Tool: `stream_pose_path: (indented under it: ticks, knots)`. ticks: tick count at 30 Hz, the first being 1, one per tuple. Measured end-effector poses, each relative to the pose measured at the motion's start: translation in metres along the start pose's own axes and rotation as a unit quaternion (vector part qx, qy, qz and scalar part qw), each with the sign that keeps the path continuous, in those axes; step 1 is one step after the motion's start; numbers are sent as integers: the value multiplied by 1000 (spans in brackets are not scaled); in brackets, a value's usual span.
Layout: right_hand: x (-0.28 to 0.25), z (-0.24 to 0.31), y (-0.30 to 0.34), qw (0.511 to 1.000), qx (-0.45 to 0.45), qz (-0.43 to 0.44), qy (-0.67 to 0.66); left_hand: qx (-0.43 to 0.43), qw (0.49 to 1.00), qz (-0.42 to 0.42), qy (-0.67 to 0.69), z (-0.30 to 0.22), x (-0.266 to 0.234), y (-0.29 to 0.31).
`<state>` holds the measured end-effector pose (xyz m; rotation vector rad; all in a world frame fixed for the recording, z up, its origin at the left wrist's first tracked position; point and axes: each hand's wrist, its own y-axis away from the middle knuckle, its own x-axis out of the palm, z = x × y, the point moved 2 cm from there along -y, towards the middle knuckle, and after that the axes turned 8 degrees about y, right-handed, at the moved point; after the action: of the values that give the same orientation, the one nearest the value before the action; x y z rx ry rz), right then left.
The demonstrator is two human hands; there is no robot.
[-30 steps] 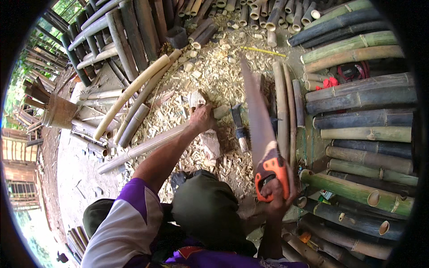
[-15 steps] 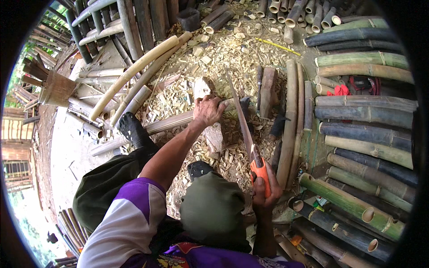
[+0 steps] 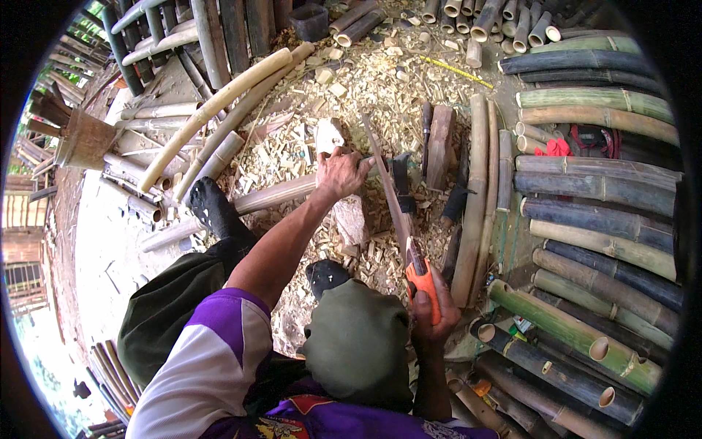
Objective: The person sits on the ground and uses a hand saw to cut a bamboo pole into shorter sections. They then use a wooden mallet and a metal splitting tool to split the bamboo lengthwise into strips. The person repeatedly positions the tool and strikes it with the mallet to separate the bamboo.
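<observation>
Orange flashes at the handle of the saw (image 3: 401, 219), and the right hand (image 3: 431, 331) is wrapped firmly around it! Over the pale block (image 3: 351, 223), the left hand (image 3: 341, 174) clamps down on the bamboo pole (image 3: 278, 195), whose long axis runs from lower left up to the right. Blade slants across that line, just right of the left thumb; whether it touches bamboo, I cannot tell. Left hand is nearest the crossing, right hand sits lower and farther right. Now the count: one saw, one gripped pole, one block beneath, two dark-socked feet (image 3: 212, 207), the left one against the pole. Beyond: two curved poles (image 3: 216, 117) leftward, one yellow tape (image 3: 461, 71), one red cloth (image 3: 556, 148).
</observation>
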<state>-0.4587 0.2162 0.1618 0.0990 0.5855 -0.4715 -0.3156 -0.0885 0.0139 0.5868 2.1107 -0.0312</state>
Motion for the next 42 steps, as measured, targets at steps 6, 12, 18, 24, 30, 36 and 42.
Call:
stream_pose_path:
  ticks: [6,12,18,24,30,36,42]
  knots:
    - [1,1,4,1000,3,10,12,-16,1000,4,-15,3,1,-1]
    - [11,-9,-2,999,-31,6,-14,-18,1000,23,-8,0,-1,-3]
    - [63,0,-77,998,-52,11,-17,4,1000,-3,-1,-1,-8,1]
    - [45,-11,-38,993,-114,0,8,14,999,44,-23,-6,-9,17]
    - [91,12,-100,991,-129,-24,7,-10,996,-46,-73,6,3,5]
    - [37,-104,-8,998,-40,26,29,-43,994,27,-95,-32,-9,-16]
    - [86,26,-101,995,-97,-12,28,-45,994,9,-96,-4,-8,-1]
